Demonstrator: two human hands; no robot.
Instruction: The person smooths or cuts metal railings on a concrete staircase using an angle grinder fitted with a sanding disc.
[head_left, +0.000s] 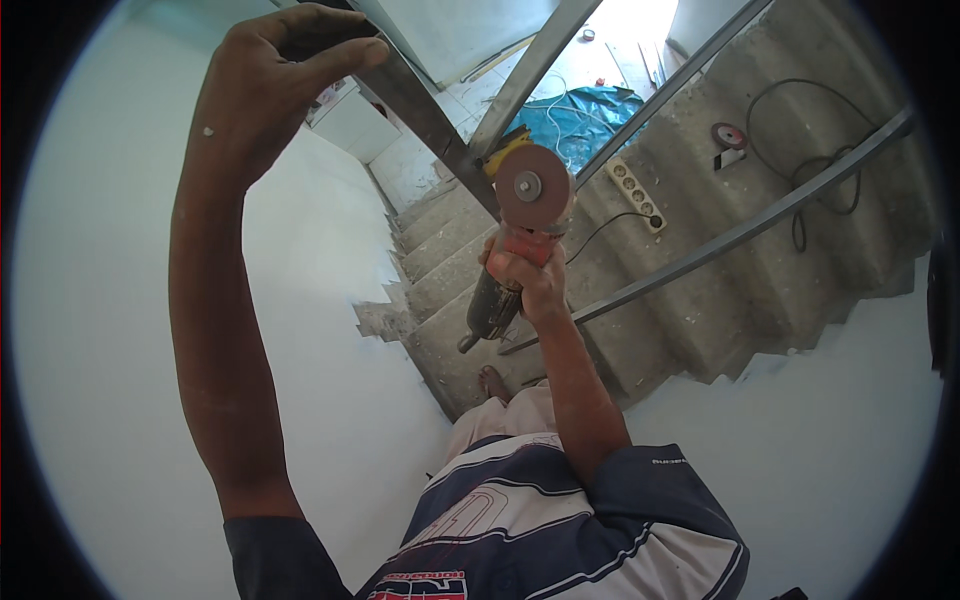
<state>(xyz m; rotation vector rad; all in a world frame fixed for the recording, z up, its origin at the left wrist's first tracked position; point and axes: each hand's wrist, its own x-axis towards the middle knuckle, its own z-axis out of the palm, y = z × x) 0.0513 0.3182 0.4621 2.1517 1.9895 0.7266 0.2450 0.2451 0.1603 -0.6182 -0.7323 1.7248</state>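
My right hand (533,288) is wrapped round the body of a red and black angle grinder (492,303). Its brownish disc (530,205) faces up, with a round nut at the centre. At the upper left, my left hand (255,85) curls its fingers over a grey metal bar (425,112), the thumb stretched along its side. That bar meets a second metal bar (530,75) at an angle, close beyond the disc. A yellow object (507,148) sits at this joint, partly hidden by the disc, so I cannot make out its kind.
Concrete stairs (660,290) run below, crossed by a long metal rail (735,228). On the steps lie a power strip (625,182) with a plugged-in cable, a spare disc (728,135) and a coiled cable (858,185). A blue tarp (600,108) covers floor beyond. White walls (330,330) flank the stairs.
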